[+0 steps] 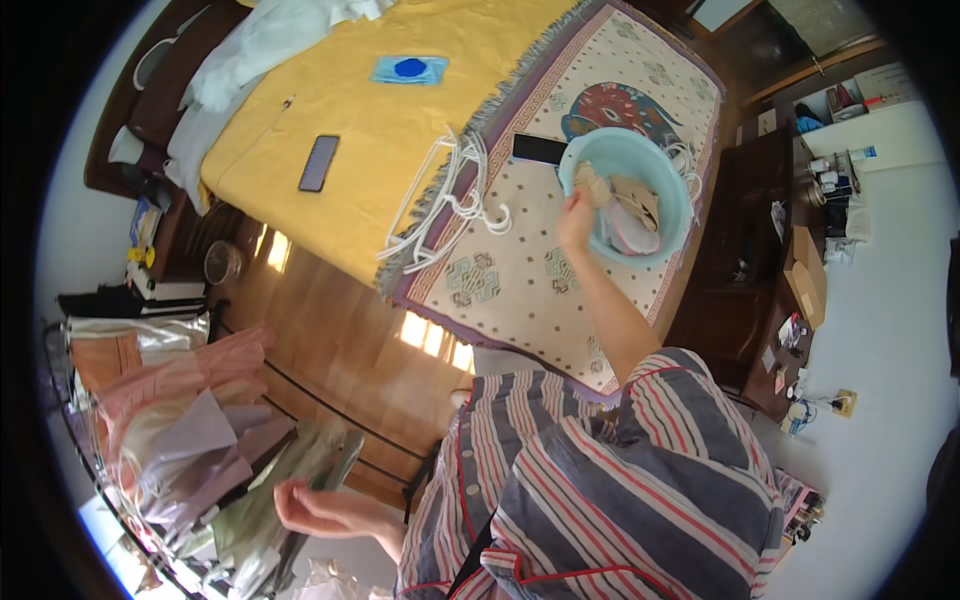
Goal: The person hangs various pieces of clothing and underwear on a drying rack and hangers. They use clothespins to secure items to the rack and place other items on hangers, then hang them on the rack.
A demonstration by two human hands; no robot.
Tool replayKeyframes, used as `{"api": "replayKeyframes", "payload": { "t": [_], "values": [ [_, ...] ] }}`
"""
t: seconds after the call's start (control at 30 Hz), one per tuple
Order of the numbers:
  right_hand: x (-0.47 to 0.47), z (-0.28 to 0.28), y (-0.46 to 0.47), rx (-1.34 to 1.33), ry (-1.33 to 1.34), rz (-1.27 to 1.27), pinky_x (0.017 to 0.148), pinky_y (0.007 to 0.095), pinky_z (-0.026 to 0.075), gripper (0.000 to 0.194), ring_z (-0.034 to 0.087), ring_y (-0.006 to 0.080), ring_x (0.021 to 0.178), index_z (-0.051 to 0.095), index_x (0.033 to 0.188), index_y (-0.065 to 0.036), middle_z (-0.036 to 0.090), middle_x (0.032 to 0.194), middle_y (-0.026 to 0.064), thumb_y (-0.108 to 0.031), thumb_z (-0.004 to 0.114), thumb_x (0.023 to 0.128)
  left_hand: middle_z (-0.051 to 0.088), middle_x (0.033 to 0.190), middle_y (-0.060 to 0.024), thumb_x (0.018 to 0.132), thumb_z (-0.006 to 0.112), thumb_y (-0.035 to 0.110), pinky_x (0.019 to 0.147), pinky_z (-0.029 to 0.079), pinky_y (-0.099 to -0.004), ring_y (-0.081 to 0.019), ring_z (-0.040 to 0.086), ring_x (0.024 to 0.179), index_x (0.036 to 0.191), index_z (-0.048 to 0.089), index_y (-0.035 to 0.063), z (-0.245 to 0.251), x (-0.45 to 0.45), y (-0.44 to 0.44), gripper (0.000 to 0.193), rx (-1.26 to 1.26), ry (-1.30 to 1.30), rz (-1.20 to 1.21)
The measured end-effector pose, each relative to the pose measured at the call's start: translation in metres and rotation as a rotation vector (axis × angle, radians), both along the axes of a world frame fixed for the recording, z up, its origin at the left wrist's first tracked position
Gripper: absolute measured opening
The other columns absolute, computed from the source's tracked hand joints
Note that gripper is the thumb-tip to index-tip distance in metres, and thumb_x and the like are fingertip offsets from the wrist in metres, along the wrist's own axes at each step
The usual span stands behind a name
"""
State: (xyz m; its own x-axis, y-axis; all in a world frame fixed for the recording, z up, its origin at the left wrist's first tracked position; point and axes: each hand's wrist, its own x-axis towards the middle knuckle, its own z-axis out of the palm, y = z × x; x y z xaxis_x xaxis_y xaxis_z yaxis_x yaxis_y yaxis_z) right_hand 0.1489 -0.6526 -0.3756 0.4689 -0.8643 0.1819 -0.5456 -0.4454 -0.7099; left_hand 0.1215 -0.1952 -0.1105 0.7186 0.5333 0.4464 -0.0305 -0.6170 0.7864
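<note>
A light blue plastic basin stands on the patterned blanket, with several garments in it. My right hand is at the basin's near-left rim, its fingertips at a beige cloth; whether they grip it is unclear. A tan garment and a grey-white one with a pink edge lie beside it. My left hand is at lower left with fingers bent, near clothes hanging on a rack, and holds nothing visible. White plastic hangers lie in a bunch over the fringed edge between the yellow sheet and the blanket.
A phone and a blue pack of wipes lie on the yellow bed sheet. Another dark phone touches the basin's left side. The metal clothes rack stands at left. A dark wooden cabinet runs along the right.
</note>
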Motion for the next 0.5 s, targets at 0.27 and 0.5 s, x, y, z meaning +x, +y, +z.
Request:
{"api": "replayKeyframes", "payload": {
  "t": [0.27, 0.5],
  "values": [
    [-0.033, -0.109, -0.147, 0.069, 0.498, -0.156, 0.077, 0.0439, 0.051, 0.028, 0.064, 0.0365, 0.085, 0.064, 0.095, 0.004, 0.066, 0.085, 0.0217, -0.02, 0.053, 0.088, 0.049, 0.097, -0.0067, 0.094, 0.044, 0.002, 0.081, 0.039, -0.0263, -0.0139, 0.047, 0.089, 0.104, 0.049, 0.0011, -0.077, 0.065, -0.152, 0.011, -0.367, 0.411, -0.877],
    [-0.027, 0.082, -0.125, 0.458, -0.574, -0.094, 0.069, 0.0249, 0.044, 0.019, 0.055, 0.0096, 0.074, 0.06, 0.096, 0.0, 0.06, 0.085, 0.0001, -0.018, 0.052, 0.096, 0.053, 0.095, -0.004, 0.094, 0.047, -0.001, 0.08, 0.041, -0.0238, -0.0112, 0.05, 0.087, 0.102, 0.05, 0.0017, -0.082, 0.116, -0.237, 0.009, -0.717, 0.657, -1.307]
  ]
}}
